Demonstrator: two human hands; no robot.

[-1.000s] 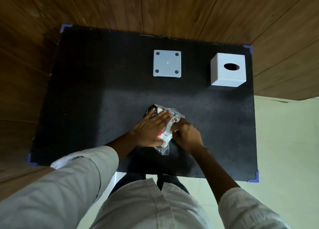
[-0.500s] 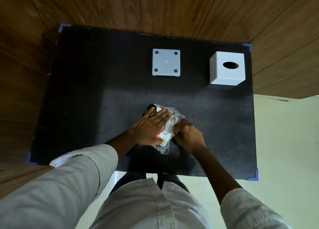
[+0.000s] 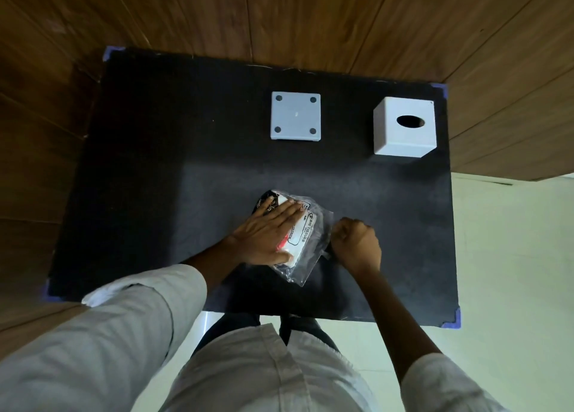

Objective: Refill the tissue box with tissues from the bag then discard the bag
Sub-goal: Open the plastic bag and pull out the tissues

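Observation:
A clear plastic tissue bag point(image 3: 306, 240) with a white printed pack inside lies on the black table point(image 3: 155, 169), near its front middle. My left hand point(image 3: 267, 234) lies flat on top of the pack, thumb around its near end, pressing it down. My right hand point(image 3: 355, 243) is a closed fist at the bag's right edge, touching the loose plastic there. The white cube tissue box point(image 3: 403, 141) with an oval opening on top stands at the back right. Its grey square base plate point(image 3: 295, 116), with round pads at its corners, lies apart at the back middle.
The table is set against wooden wall panels behind and to the left. Pale floor shows to the right and in front of it. My white sleeves and shirt fill the bottom of the view.
My right hand has drawn to the right, from over the pack to the bag's right edge, and the loose plastic has spread out wider. My left hand stays pressed on the pack.

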